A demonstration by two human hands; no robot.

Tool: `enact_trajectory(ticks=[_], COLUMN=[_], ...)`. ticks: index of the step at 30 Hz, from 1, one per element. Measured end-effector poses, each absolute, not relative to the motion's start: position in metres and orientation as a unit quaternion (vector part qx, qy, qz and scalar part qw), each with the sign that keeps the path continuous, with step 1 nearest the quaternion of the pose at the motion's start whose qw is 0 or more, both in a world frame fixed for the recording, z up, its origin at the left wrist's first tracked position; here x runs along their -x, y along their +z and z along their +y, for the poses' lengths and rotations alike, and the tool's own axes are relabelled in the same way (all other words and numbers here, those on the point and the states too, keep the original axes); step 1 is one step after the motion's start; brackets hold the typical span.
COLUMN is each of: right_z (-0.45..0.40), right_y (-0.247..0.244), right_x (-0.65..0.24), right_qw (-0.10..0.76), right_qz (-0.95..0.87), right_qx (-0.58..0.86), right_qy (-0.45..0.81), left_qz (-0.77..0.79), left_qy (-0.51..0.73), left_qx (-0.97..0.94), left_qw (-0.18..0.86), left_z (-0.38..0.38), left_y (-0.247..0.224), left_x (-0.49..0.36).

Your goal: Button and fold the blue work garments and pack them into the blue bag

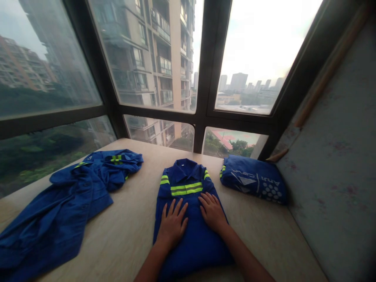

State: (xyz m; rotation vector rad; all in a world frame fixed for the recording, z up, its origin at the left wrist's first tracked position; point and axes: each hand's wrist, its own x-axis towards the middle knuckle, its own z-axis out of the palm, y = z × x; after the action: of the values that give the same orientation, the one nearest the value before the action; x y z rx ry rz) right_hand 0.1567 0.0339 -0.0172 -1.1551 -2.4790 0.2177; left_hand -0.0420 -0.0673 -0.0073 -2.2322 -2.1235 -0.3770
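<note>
A blue work shirt (pixel 190 231) with a collar and yellow-green reflective bands lies front side up on the pale ledge (pixel 132 227), its sleeves tucked in along the sides. My left hand (pixel 172 224) rests flat on the left part of its front, fingers spread. On the right part, just below the reflective band, my right hand (pixel 213 211) lies flat with its fingers slightly apart. Neither hand grips the cloth. The shirt's lower edge is partly hidden by my forearms and the bottom of the view.
To the left a crumpled blue garment (pixel 70 199) sprawls over the ledge. A folded blue garment (pixel 254 179) with white print sits at the back right, near the patterned wall (pixel 335 188). Dark window frames (pixel 158 111) rise behind the ledge.
</note>
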Motion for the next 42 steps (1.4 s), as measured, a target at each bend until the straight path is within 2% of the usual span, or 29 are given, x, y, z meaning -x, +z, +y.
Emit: enact_trajectory(ticks=[11,22,34,42], right_z=[0.026,-0.029,-0.093,-0.054], right_y=[-0.019,-0.019,-0.032,0.001], right_x=[-0.158,-0.187,-0.214,-0.168], right_qw=[0.204,0.207,0.211,0.221], right_qz=[-0.872,-0.86,-0.847,-0.866], right_qx=[0.433,0.454,0.474,0.432], right_qy=[0.102,0.11,0.116,0.118], left_qz=[-0.682,-0.664,-0.591,-0.598], left_qy=[-0.109,-0.107,-0.126,-0.122], left_qx=[0.723,0.74,0.789,0.784], left_qw=[0.02,0.008,0.114,0.11], left_z=[-0.072,-0.116,-0.162,-0.164], left_y=[-0.013,-0.016,-0.037,-0.039], left_x=[0.045,0.026,0.021,0.018])
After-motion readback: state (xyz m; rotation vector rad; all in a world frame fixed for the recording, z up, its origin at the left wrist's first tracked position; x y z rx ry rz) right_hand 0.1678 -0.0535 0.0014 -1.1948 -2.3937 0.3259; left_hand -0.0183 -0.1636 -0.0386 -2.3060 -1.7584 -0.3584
